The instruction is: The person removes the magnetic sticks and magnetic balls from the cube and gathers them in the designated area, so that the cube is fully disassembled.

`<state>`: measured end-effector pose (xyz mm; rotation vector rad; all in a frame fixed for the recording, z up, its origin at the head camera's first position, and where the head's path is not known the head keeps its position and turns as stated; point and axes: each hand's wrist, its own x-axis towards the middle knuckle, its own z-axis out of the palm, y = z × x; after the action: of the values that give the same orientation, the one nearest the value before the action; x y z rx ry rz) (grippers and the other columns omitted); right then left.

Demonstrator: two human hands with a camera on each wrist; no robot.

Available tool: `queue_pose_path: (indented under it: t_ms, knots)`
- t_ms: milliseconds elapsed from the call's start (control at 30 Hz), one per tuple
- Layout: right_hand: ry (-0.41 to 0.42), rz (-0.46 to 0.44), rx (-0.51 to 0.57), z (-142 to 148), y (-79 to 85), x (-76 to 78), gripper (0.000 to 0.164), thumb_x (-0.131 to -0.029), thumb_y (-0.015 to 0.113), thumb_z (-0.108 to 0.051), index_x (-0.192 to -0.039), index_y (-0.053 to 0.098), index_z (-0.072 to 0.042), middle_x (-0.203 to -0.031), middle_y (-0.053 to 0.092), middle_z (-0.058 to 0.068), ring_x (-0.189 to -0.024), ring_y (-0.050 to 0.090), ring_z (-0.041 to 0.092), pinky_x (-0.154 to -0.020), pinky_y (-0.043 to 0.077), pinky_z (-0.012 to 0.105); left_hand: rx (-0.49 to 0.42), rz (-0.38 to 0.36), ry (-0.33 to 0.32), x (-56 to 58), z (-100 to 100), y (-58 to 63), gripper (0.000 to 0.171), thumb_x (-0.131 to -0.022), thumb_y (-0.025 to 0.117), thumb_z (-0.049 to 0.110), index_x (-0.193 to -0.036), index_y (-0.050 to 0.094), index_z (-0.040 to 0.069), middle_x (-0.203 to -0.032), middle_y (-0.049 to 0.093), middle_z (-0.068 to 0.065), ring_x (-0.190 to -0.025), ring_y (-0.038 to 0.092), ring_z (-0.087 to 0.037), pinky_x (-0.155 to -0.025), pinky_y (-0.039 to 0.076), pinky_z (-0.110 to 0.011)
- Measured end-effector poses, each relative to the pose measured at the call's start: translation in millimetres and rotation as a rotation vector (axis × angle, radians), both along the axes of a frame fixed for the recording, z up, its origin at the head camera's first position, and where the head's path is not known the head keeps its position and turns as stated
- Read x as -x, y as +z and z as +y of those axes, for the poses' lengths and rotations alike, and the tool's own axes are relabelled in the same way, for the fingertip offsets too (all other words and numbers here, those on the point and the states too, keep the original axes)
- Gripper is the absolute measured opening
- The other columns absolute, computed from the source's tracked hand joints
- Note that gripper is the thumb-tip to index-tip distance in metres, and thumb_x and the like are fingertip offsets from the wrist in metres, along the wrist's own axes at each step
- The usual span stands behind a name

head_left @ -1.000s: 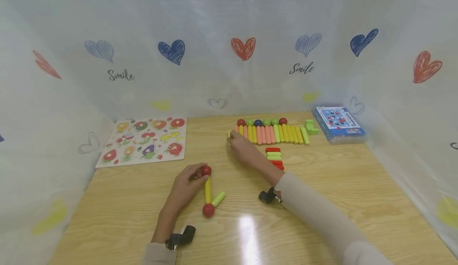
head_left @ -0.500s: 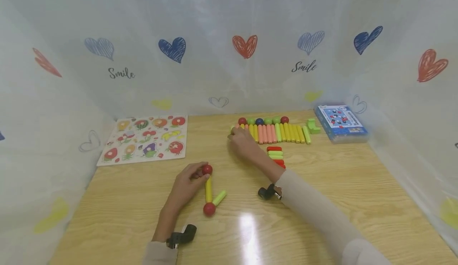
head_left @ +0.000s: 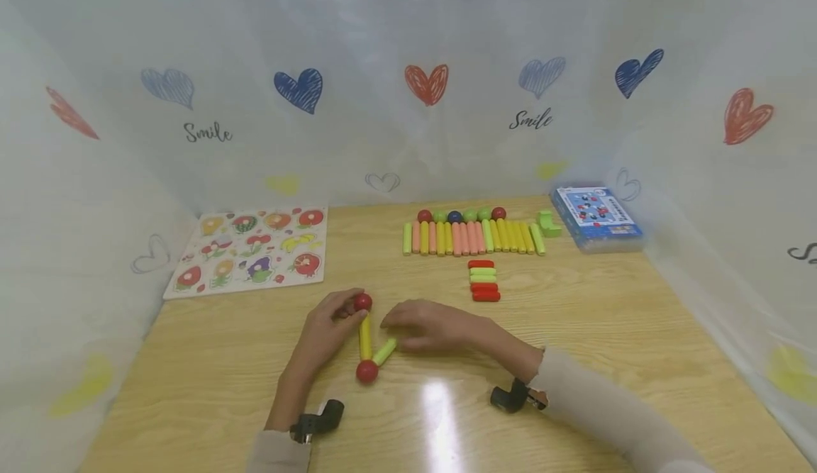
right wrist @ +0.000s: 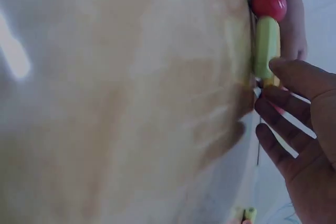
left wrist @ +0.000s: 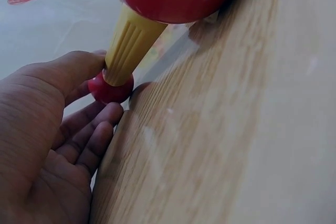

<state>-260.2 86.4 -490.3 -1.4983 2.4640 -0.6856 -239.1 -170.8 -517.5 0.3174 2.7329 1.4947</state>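
On the table, a yellow stick (head_left: 365, 340) links a far red ball (head_left: 362, 302) to a near red ball (head_left: 367, 371). A short light green stick (head_left: 384, 352) slants out from the near ball. My left hand (head_left: 325, 331) holds the far ball between thumb and fingers; the left wrist view shows the thumb along the yellow stick's end (left wrist: 126, 45). From the right, my right hand (head_left: 434, 327) reaches to the green stick's free end. In the right wrist view its thumb lies at the green stick (right wrist: 266, 48), and the other fingers are extended and spread.
Behind stands a row of pink, yellow and green sticks (head_left: 472, 239), with several balls (head_left: 454, 217) behind it. Short red and green sticks (head_left: 483, 279) lie nearer. A green clip-like piece (head_left: 547, 225), a blue box (head_left: 596, 219) and a fruit puzzle board (head_left: 249, 253) lie around.
My right hand has left the row's left end, where a light green stick now lies, and come back toward the joined pieces. My left hand keeps its hold on the red ball.
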Motion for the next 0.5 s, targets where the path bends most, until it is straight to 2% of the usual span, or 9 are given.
queue_pose_path:
  t_ms: [100,167,267,367,500]
  knots:
    - [0.039,-0.015,0.037,-1.2,-6.9,-11.3,0.041,-0.095,0.07,-0.021,-0.134,0.061,-0.01,-0.131,0.062,0.0,-0.123,0.053,0.01,-0.105,0.04,0.024,0.0,-0.007,-0.001,-0.3,0.3,-1.3,0.042,-0.093,0.073,0.031,-0.134,0.063,0.023,-0.112,0.063,0.002,-0.102,0.059,-0.017,-0.091,0.051,-0.039]
    - [0.063,0.013,0.082,-1.6,-10.7,-17.0,0.038,-0.095,0.071,-0.02,-0.131,0.062,-0.011,-0.127,0.064,-0.002,-0.119,0.054,0.007,-0.103,0.041,0.021,-0.005,-0.01,0.001,-0.4,0.8,-1.6,0.042,-0.093,0.073,0.031,-0.133,0.064,0.023,-0.111,0.063,0.002,-0.102,0.059,-0.017,-0.091,0.05,-0.04]
    - [0.095,0.106,0.155,0.6,-13.3,-24.5,0.028,-0.096,0.07,-0.015,-0.123,0.067,-0.012,-0.12,0.064,-0.003,-0.115,0.055,0.006,-0.101,0.041,0.017,-0.002,-0.017,-0.003,-0.2,1.9,-2.3,0.042,-0.093,0.073,0.031,-0.133,0.064,0.024,-0.113,0.063,0.003,-0.103,0.059,-0.017,-0.092,0.05,-0.04]
    - [0.129,0.238,0.199,5.1,-13.4,-31.4,0.022,-0.095,0.07,-0.012,-0.117,0.072,-0.013,-0.116,0.063,-0.002,-0.111,0.055,0.006,-0.098,0.042,0.014,0.002,-0.019,-0.014,0.0,2.2,-2.4,0.043,-0.093,0.073,0.034,-0.134,0.063,0.024,-0.116,0.063,0.004,-0.105,0.06,-0.017,-0.093,0.05,-0.04]
    - [0.159,0.372,0.19,9.0,-9.9,-39.4,0.02,-0.094,0.071,-0.01,-0.114,0.075,-0.011,-0.112,0.061,0.0,-0.107,0.055,0.009,-0.096,0.041,0.012,0.012,-0.023,-0.006,-0.5,0.2,-0.2,0.043,-0.093,0.073,0.035,-0.134,0.063,0.025,-0.116,0.063,0.004,-0.105,0.06,-0.017,-0.093,0.051,-0.041]
